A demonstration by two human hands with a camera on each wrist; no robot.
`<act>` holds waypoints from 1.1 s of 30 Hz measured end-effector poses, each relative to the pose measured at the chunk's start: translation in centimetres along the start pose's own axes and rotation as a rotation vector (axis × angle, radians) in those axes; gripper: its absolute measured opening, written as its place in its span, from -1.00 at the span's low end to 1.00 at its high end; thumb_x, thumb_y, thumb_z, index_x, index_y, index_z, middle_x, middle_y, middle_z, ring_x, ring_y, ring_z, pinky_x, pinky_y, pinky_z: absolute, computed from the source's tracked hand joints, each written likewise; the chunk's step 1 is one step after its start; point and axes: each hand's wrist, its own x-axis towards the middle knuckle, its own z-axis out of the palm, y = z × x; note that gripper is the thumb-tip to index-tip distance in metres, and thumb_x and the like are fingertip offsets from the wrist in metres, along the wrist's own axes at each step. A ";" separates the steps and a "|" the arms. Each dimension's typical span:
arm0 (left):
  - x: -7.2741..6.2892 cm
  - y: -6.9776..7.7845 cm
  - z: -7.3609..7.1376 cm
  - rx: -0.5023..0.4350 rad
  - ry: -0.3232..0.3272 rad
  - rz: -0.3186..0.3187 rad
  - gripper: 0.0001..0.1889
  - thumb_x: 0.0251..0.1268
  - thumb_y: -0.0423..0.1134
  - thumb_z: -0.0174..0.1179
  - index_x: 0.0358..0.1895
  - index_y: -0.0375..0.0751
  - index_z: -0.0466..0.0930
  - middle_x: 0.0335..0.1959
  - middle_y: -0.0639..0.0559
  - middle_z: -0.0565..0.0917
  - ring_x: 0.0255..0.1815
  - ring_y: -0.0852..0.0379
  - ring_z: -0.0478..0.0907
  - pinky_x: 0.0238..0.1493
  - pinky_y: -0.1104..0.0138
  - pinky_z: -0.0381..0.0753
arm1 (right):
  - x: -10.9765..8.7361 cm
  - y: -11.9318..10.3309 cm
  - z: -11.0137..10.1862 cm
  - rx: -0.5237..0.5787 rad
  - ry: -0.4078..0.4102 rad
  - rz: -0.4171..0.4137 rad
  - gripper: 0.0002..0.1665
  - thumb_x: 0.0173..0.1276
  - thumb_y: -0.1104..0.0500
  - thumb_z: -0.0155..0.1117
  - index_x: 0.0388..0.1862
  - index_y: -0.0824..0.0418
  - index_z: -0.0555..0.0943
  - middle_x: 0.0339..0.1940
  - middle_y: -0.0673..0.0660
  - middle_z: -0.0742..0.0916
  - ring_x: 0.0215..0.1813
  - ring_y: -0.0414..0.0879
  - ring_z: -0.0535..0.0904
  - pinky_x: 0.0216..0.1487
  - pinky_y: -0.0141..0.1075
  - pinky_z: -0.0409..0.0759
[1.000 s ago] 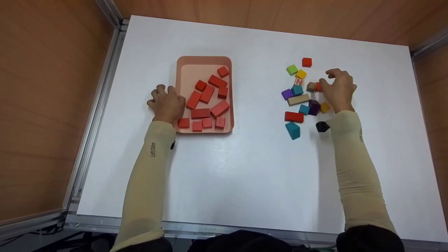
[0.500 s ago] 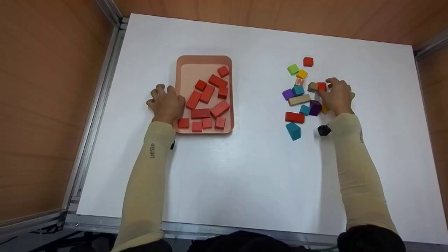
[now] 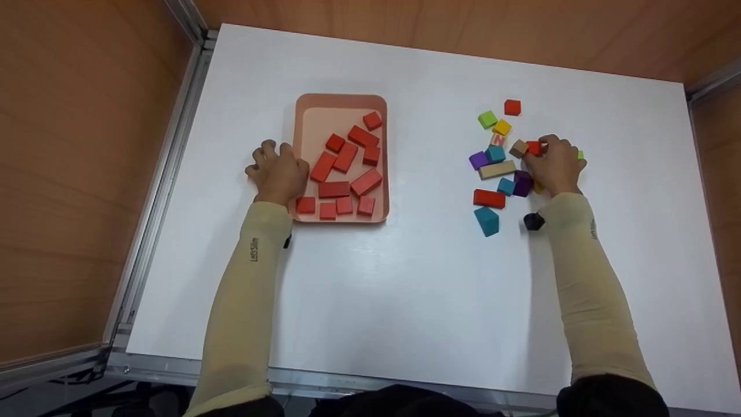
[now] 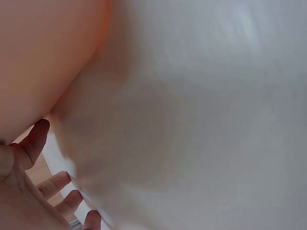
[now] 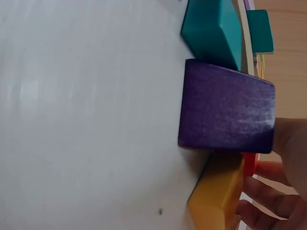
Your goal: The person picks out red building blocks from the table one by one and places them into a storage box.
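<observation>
My right hand (image 3: 557,167) reaches down into the loose blocks. Its thumb and curled index finger lie on either side of a red block (image 3: 533,147), pinching it; the palm hides part of that block. In the right wrist view the red block (image 5: 249,164) shows at the fingertips, behind a purple block (image 5: 228,108) and a yellow block (image 5: 218,191). A plain wooden cube (image 3: 518,149) sits right beside the red block. My left hand (image 3: 279,175) rests at the left side of the pink tray (image 3: 341,101), thumb at its wall, fingers loosely spread over the table.
Several red blocks (image 3: 334,189) lie in the tray. Around the right hand are teal blocks (image 3: 487,221), a red bar (image 3: 489,198), a red cube (image 3: 512,107), a lime cube (image 3: 487,119) and a black block (image 3: 534,221). Wooden panels (image 3: 451,35) border the table.
My right hand has come down and slightly toward me, its thumb and index finger closing in around the red block. The wooden cube beside it has turned a little. My left hand stays put.
</observation>
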 end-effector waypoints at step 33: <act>0.1 1.6 0.2 0.027 0.005 -0.035 -0.50 0.50 -0.08 -0.19 0.31 -0.35 0.32 0.49 -0.36 -0.02 0.47 -0.33 -0.14 0.26 -0.28 0.00 | -5.5 -23.7 7.2 -0.058 -0.075 -0.554 -0.36 0.37 -0.09 0.34 0.36 0.07 0.48 0.11 0.05 0.61 0.15 -0.04 0.39 0.18 -0.11 0.20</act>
